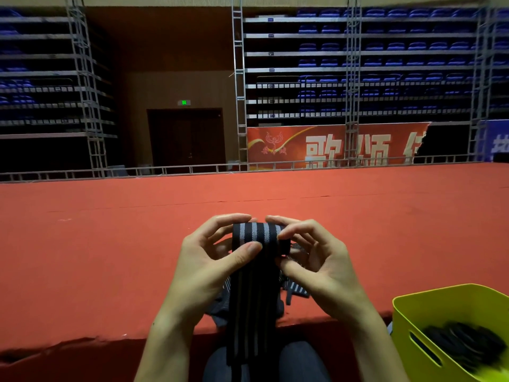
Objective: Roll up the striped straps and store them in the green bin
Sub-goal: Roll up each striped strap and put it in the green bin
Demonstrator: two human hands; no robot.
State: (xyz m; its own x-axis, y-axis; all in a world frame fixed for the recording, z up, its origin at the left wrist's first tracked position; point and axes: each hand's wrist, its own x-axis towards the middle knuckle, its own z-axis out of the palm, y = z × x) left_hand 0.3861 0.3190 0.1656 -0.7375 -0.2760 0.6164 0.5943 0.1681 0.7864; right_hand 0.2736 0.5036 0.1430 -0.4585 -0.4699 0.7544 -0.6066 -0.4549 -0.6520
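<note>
A black strap with grey stripes is held above the edge of a red carpeted stage; its top end is wound into a small roll and its loose length hangs down over my lap. My left hand pinches the roll's left side, thumb pressed on its front. My right hand grips the roll's right end with curled fingers. More striped straps lie in a heap on the stage beneath my hands. The green bin stands at the lower right and holds dark rolled straps.
The red stage stretches far ahead to a low metal railing. Beyond it are truss towers, a red banner, a dark door and tiers of blue seats. The stage's front edge runs just before my knees.
</note>
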